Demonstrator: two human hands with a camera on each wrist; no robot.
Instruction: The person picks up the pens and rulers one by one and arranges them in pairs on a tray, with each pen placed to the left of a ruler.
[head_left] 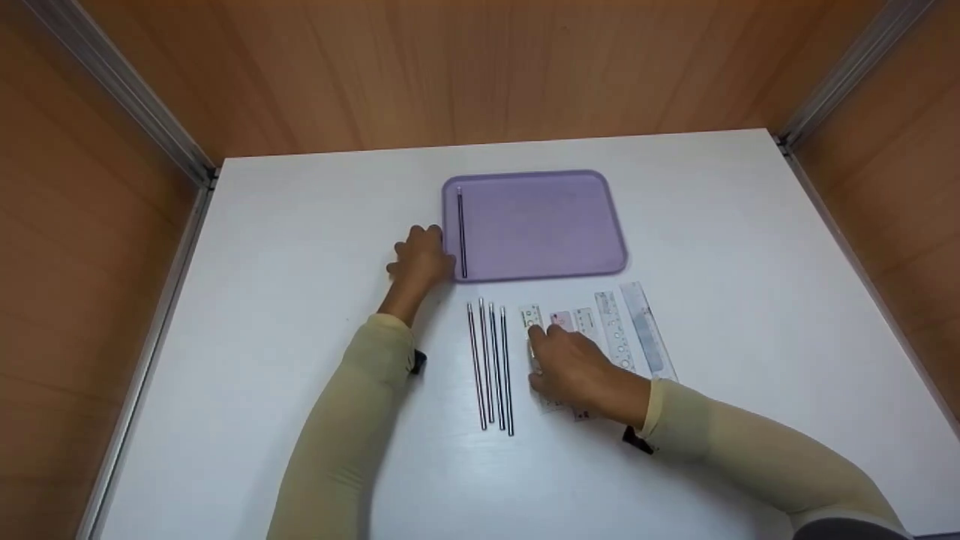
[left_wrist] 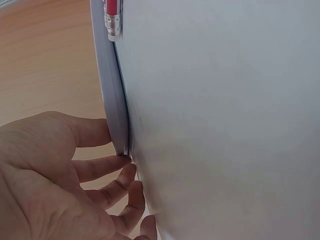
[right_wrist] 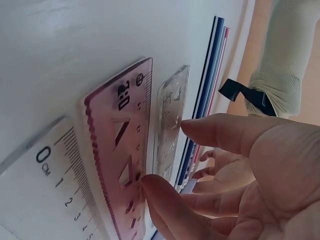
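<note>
A purple tray (head_left: 540, 225) lies at the table's middle, with one pencil (head_left: 461, 232) along its left side. My left hand (head_left: 420, 256) rests against the tray's near-left corner, its fingers relaxed and touching the rim (left_wrist: 110, 85). The pencil's eraser end (left_wrist: 113, 20) shows just inside that rim. Several pencils (head_left: 491, 364) lie side by side in front of the tray. To their right is a row of several rulers. My right hand (head_left: 537, 339) hovers over the leftmost ones. Its forefinger stretches above the small clear ruler (right_wrist: 172, 117) and its thumb touches near the pink ruler (right_wrist: 125, 140).
Two longer clear rulers (head_left: 613, 330) (head_left: 646, 330) lie at the right end of the row. A white ruler (right_wrist: 55, 180) sits beside the pink one. Wooden walls with metal rails (head_left: 127, 97) enclose the white table (head_left: 750, 247) on three sides.
</note>
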